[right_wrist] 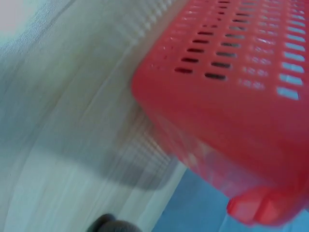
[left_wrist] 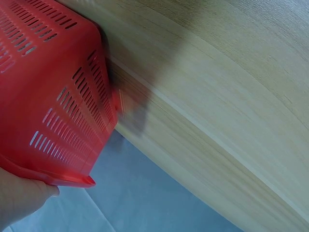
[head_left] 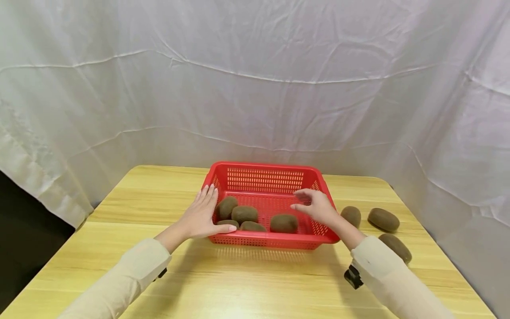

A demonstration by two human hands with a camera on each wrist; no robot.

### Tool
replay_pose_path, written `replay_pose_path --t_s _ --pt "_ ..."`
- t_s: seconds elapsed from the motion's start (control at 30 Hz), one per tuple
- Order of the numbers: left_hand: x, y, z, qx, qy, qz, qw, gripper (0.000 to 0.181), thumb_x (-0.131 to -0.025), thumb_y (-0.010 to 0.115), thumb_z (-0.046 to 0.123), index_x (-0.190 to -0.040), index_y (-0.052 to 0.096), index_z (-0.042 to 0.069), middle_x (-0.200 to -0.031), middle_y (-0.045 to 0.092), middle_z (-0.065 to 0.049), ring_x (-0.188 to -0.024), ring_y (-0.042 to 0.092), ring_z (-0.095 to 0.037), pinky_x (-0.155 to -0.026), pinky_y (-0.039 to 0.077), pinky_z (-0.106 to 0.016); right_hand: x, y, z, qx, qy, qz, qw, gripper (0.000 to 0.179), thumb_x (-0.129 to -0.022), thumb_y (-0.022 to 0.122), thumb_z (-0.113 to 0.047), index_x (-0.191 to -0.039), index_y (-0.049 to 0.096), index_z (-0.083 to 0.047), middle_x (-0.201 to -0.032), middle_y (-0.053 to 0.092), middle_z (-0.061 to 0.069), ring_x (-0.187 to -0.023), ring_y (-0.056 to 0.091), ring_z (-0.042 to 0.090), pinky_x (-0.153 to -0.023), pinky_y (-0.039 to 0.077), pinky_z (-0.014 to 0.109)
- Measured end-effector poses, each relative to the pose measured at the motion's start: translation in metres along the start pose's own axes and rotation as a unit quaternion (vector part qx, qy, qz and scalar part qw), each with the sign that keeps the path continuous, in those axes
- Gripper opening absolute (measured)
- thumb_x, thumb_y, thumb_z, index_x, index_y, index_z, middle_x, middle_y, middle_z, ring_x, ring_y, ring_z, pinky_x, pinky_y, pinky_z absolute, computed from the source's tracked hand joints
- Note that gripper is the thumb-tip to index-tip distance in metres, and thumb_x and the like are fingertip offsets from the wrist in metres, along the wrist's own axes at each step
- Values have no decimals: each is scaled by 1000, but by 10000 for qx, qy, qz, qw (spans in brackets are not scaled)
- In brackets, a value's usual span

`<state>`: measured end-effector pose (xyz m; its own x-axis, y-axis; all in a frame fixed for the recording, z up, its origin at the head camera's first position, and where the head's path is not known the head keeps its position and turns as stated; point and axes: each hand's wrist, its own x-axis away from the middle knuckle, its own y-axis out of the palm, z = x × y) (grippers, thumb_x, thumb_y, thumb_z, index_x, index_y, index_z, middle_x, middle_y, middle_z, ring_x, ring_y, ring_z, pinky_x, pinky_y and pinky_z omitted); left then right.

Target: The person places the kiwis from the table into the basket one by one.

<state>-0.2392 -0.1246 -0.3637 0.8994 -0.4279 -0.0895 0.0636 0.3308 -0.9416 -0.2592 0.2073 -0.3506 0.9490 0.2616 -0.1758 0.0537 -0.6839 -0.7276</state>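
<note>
On the yellow wood-grain table (head_left: 239, 283), your red rectangular plastic basket (head_left: 275, 237) holds five visible brown oval kiwifruit (head_left: 283, 223), most bunched left; three loose kiwifruit (head_left: 384, 219) lie beyond its right side. Your left hand (head_left: 204, 217) lies flat-fingered over the left rim, thumb extended near the front corner. Your right hand (head_left: 317, 206) hangs over the basket's right part, fingers and thumb apart, gripping nothing. Suggest: brace lightly with the left (light plastic probably slides easily); release each kiwifruit low, onto bare basket floor.
</note>
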Motion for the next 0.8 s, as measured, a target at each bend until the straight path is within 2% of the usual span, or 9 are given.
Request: replay_pose_path --t_s 0.2,0.4,0.53,0.8 --pt "0 0 0 -5 -1 -1 10000 114 -75 57 69 -146 7 -5 -155 2 -22 -144 -2 -37 -117 5 -50 6 -16 7 -188 -127 707 9972 38 -82 70 -14 -114 61 6 -110 64 24 -95 65 33 -80 55 41" --pt "0 0 0 -11 -15 1 10000 114 -75 56 69 -146 7 -5 -155 3 -22 -144 -1 -37 -117 6 -50 15 -27 14 -338 18 1242 9917 41 -85 68 -18 -118 59 3 -113 63 24 -100 63 34 -86 52 43" --pt "-1 0 1 6 -31 -12 10000 115 -75 56 70 -146 7 -5 -154 4 -22 -144 -1 -37 -117 6 -50 23 -31 18 -478 77 1502 9875 43 -85 68 -18 -119 58 5 -114 62 25 -103 61 36 -87 51 43" --pt "-1 1 -1 -11 -51 -15 10000 115 -74 56 71 -146 7 -5 -155 4 -23 -144 -1 -37 -117 6 -50 37 -41 27 -341 106 1823 9826 44 -84 68 -16 -120 57 7 -118 60 26 -107 59 37 -89 50 39"
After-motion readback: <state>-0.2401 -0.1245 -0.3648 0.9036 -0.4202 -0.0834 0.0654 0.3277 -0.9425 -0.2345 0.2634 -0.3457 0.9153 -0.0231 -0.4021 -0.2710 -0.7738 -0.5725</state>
